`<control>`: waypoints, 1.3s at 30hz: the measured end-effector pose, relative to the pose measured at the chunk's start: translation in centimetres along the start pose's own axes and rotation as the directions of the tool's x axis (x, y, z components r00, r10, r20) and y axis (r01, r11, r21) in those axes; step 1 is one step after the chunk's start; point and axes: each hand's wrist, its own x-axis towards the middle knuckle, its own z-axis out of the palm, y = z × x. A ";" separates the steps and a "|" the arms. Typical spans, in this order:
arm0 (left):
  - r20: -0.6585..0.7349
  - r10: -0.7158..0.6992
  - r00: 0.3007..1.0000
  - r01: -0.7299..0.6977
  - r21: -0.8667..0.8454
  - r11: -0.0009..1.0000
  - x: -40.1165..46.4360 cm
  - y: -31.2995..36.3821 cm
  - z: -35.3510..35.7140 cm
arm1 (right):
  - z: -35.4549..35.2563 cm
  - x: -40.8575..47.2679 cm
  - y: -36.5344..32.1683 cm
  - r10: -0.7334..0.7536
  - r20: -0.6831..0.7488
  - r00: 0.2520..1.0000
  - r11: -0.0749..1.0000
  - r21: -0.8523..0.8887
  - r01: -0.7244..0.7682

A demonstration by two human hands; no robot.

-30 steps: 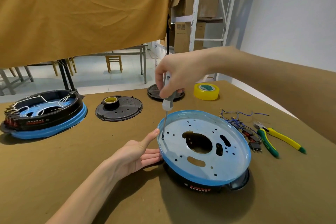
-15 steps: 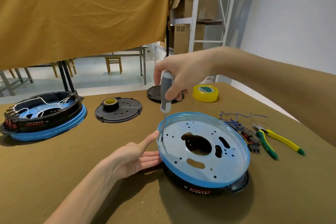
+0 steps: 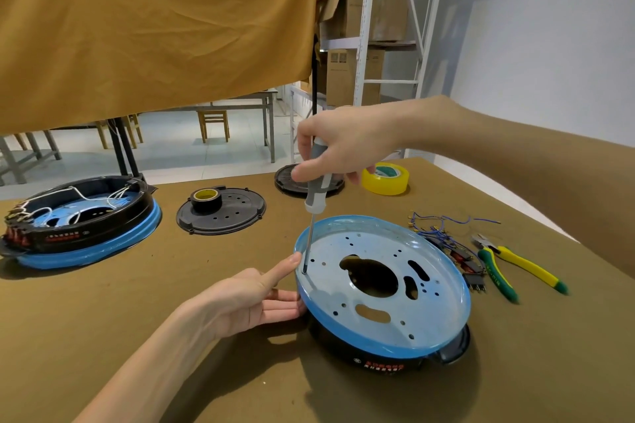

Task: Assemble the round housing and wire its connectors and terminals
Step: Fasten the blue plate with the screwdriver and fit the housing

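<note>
A round housing (image 3: 443, 326) lies in front of me, its blue-rimmed metal plate with several holes facing up over a black body. My right hand (image 3: 340, 148) grips the grey handle of a screwdriver (image 3: 316, 196), held upright with its tip in a hole at the plate's left edge. My left hand (image 3: 254, 295) rests against the housing's left side, straight fingers on the black body and thumb touching the blue rim beside the screwdriver tip. A bundle of blue wires with connectors and terminals (image 3: 446, 244) lies just right of the housing.
A second housing (image 3: 79, 220) with white wiring sits at the far left. A black round cover (image 3: 233, 213) carries a black tape roll (image 3: 206, 197); another black cover (image 3: 292, 178) lies behind my right hand. Yellow tape roll (image 3: 386, 178) and green-yellow pliers (image 3: 515, 268) lie at right.
My right hand has shifted its grip up and round the screwdriver handle, as in turning it. The tip stays in the same hole and my left hand has not moved.
</note>
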 end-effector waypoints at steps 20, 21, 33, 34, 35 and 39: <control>-0.019 0.024 1.000 -0.025 -0.014 1.000 0.5 -0.7 -0.3 | 0.3 -1.4 0.4 -0.025 0.054 0.998 0.980 0.200 0.013; -0.019 0.022 1.000 -0.023 -0.013 1.000 0.5 -0.6 -0.3 | 0.2 -1.4 0.4 -0.029 0.065 0.997 0.975 0.220 0.014; -0.038 0.032 0.999 -0.033 -0.021 0.999 0.5 -0.7 -0.1 | 0.9 -0.8 -0.3 0.009 -0.056 0.998 0.999 0.039 -0.007; -0.037 0.032 0.999 -0.033 -0.024 0.999 0.5 -0.7 -0.2 | 0.9 -0.9 -0.3 0.012 -0.049 0.999 0.999 0.052 -0.010; -0.034 0.029 0.999 -0.030 -0.027 0.999 0.6 -0.7 -0.2 | 0.7 -1.0 -0.3 0.006 -0.019 1.000 0.995 0.098 -0.004; -0.027 0.022 0.999 -0.023 -0.022 0.999 0.7 -0.7 -0.4 | 0.5 -1.1 0.2 -0.018 0.031 0.999 0.986 0.167 0.013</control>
